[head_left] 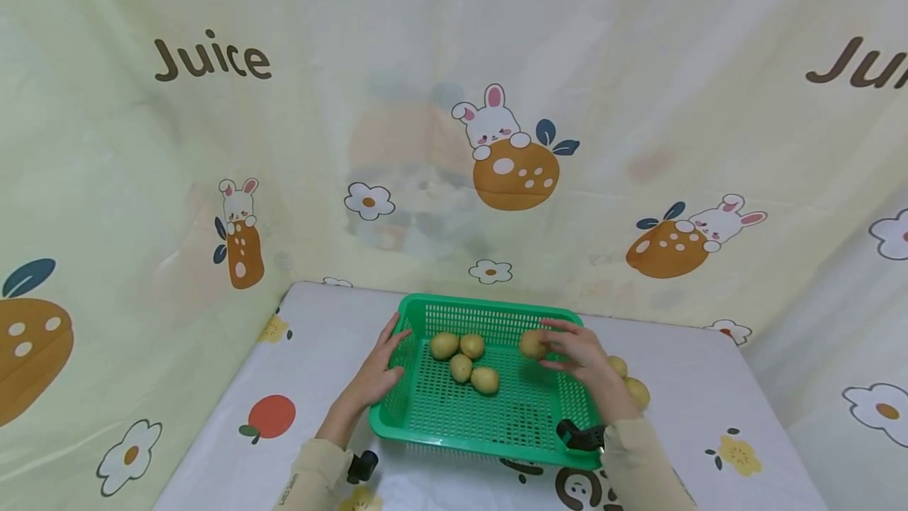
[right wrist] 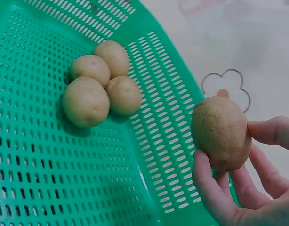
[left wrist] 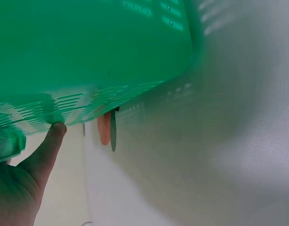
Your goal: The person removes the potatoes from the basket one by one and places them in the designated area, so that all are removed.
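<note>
Printed tablecloth (head_left: 684, 385), bunny curtain (head_left: 397, 61) — right hand (head_left: 580, 352) grips potato (right wrist: 220, 134) — left hand (head_left: 376, 371), spread, touches basket (head_left: 482, 445).

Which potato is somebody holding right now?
The potato in the right grip: it's the only one held. Four others lie together in the green basket; two more sit on the table beside it.
</note>
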Action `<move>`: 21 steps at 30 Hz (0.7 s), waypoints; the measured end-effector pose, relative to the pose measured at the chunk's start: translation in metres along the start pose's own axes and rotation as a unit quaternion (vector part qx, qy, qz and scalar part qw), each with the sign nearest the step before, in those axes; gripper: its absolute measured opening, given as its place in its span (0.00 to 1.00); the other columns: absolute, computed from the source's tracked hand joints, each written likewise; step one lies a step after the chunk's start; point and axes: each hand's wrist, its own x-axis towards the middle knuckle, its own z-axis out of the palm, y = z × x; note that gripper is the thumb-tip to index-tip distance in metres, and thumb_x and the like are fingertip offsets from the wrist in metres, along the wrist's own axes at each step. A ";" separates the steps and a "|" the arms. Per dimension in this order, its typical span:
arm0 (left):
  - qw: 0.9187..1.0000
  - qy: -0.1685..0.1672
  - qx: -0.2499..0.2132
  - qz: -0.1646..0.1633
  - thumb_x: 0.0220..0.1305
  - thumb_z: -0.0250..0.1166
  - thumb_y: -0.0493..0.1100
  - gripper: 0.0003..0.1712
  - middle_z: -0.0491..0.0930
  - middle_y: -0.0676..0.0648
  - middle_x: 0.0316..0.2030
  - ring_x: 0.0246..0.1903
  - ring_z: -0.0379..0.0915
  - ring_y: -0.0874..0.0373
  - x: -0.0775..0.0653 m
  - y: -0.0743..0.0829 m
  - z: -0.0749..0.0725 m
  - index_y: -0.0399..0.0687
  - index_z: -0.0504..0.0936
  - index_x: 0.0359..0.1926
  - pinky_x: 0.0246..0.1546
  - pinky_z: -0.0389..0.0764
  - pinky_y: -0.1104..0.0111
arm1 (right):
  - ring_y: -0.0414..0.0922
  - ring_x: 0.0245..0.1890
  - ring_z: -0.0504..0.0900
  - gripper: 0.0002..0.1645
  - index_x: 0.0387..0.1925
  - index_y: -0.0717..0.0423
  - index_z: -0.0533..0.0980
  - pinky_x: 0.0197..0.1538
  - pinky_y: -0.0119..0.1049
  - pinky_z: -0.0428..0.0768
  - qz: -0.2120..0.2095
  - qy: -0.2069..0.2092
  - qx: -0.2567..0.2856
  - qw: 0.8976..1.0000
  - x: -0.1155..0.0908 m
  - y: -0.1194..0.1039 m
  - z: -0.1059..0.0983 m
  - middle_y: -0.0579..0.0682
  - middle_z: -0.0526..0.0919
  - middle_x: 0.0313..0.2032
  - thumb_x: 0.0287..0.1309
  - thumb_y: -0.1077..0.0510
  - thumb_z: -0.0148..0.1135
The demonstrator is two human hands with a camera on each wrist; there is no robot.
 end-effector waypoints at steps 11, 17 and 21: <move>1.000 0.006 -0.004 0.010 0.50 0.54 0.29 0.40 0.43 0.38 0.77 0.74 0.41 0.37 0.000 0.000 0.001 0.32 0.65 0.69 0.65 0.55 0.36 | 0.40 0.39 0.84 0.28 0.64 0.60 0.70 0.51 0.50 0.81 -0.019 0.003 0.052 0.998 -0.010 -0.018 -0.013 0.43 0.84 0.37 0.63 0.62 0.63; 1.000 0.016 -0.003 0.027 0.49 0.53 0.30 0.40 0.44 0.36 0.76 0.73 0.43 0.35 0.000 -0.001 0.001 0.30 0.65 0.68 0.62 0.57 0.34 | 0.39 0.38 0.84 0.12 0.45 0.44 0.80 0.44 0.44 0.83 -0.033 0.008 0.068 0.997 -0.016 -0.026 -0.023 0.41 0.84 0.37 0.62 0.62 0.64; 0.999 0.021 0.000 0.034 0.48 0.53 0.30 0.39 0.45 0.35 0.76 0.73 0.44 0.34 0.000 -0.001 0.002 0.29 0.66 0.67 0.61 0.57 0.32 | 0.39 0.38 0.83 0.14 0.48 0.45 0.78 0.45 0.43 0.83 -0.028 0.026 0.070 0.997 -0.019 -0.027 -0.031 0.41 0.83 0.38 0.62 0.61 0.64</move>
